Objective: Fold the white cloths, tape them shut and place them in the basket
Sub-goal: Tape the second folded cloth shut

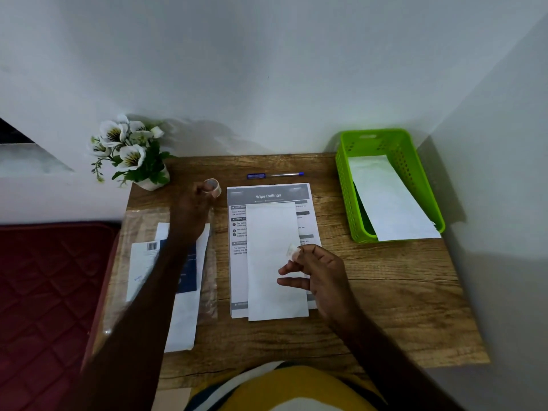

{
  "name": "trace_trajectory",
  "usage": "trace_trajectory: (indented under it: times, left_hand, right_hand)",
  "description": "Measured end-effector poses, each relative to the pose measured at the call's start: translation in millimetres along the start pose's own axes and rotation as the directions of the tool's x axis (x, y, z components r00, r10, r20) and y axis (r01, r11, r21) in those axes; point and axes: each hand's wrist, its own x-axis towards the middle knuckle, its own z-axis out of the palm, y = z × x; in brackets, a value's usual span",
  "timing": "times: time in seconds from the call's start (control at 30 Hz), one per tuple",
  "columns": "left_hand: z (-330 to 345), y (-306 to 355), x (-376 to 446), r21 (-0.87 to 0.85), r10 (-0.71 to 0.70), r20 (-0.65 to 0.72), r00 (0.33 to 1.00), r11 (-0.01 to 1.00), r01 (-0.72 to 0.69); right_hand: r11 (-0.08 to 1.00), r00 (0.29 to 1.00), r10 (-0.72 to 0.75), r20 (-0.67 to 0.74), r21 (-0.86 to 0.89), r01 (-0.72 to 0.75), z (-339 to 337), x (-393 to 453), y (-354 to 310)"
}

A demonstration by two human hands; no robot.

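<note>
A folded white cloth (pixel 274 259) lies lengthwise on a printed sheet (pixel 268 193) in the middle of the wooden table (pixel 391 292). My right hand (pixel 317 274) hovers over the cloth's right edge and pinches a short strip of clear tape (pixel 292 251) at its fingertips. My left hand (pixel 195 209) is stretched out to the far left of the sheet and holds the tape roll (pixel 213 186) just above the table. Another folded white cloth (pixel 388 200) lies slanted in the green basket (pixel 345 173) at the back right, its near end over the rim.
A blue pen (pixel 274 175) lies behind the printed sheet. A pot of white flowers (pixel 130 152) stands at the back left corner. A clear plastic bag with paper packets (pixel 181 292) lies on the left under my forearm. A dark red cushion (pixel 47 292) adjoins the table's left side.
</note>
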Motion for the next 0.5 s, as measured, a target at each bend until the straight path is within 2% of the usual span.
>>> trace_trajectory:
  times: [0.1, 0.2, 0.33, 0.5]
  left_hand:
    - [-1.2, -8.2, 12.5, 0.265, 0.108, 0.048, 0.993, 0.957, -0.117]
    - [-2.5, -9.3, 18.9, 0.398, 0.153, 0.106, 0.983, 0.899, -0.183]
    - [-0.7, -10.8, 24.4, 0.425, 0.109, 0.193, 0.975, 0.886, -0.183]
    - [-3.8, -6.7, 20.8, 0.374, 0.182, 0.166, 0.969, 0.898, -0.233]
  right_hand:
    - [1.0, 1.0, 0.013, -0.014, 0.003, -0.013, -0.7, 1.6, -0.5]
    - [1.0, 1.0, 0.014, -0.018, 0.006, -0.014, -1.2, 2.7, -0.3]
    - [1.0, 1.0, 0.017, -0.012, 0.016, -0.017, -1.6, 3.9, 0.1]
    - [1.0, 1.0, 0.017, 0.003, 0.022, -0.017, -2.1, 5.2, 1.3]
